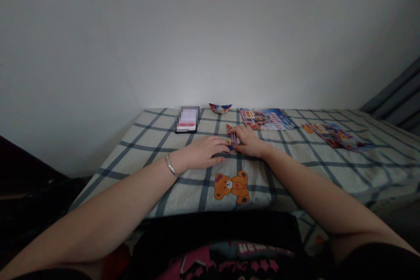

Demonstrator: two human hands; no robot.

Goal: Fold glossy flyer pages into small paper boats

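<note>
A small folded piece of printed paper, red, purple and blue, lies on the checked cloth between my hands. My right hand rests over its right side, fingers bent and holding it against the cloth. From the left, my left hand reaches in with fingers stretched out and lying low, the fingertips at the paper's left edge; whether they press on it I cannot tell. Behind the hands, near the wall, stands a folded paper boat shape in similar colours.
A phone with a lit, blurred screen is at the back left. Printed flyers lie to the right, one colourful flyer by the wall and another flyer farther right. The checked cloth ends at a white wall.
</note>
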